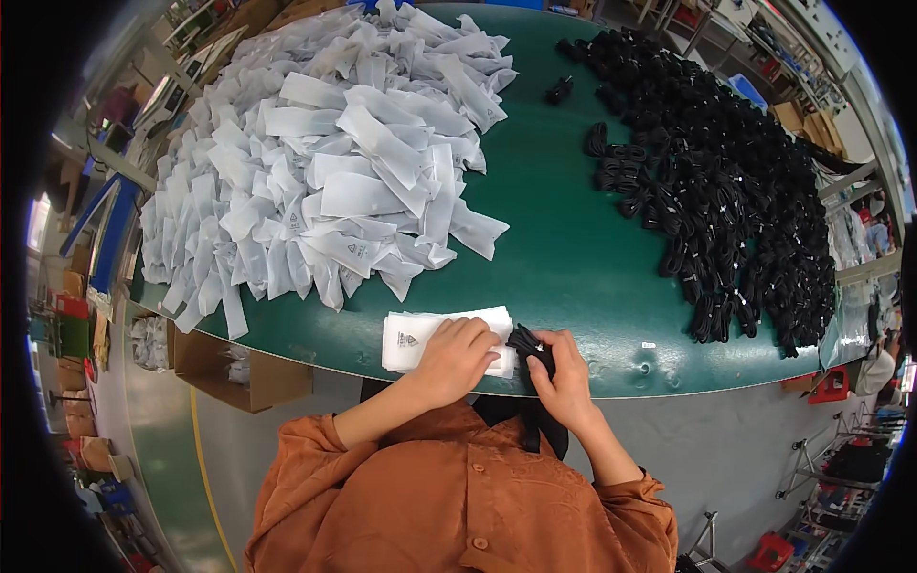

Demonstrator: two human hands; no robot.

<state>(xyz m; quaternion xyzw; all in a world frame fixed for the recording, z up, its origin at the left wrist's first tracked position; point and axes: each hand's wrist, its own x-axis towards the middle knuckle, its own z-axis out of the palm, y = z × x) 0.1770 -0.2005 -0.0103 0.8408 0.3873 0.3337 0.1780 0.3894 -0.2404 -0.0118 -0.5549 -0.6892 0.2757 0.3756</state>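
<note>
At the near edge of the green table, a stack of flat white bags (401,344) lies under my left hand (457,357). The fingers of that hand are curled together at the right end of the top bag, gripping its edge. A bundled black cable (527,346) is held in my right hand (565,377), thumb on one side and fingers on the other. One end of the bundle meets the right end of the top bag; whether any of it is inside I cannot tell.
A large heap of filled white bags (363,143) covers the table's left and far side. Bundled black cables (726,191) are piled along the right. Below the table's left edge stands an open cardboard box (229,374) with white bags in it.
</note>
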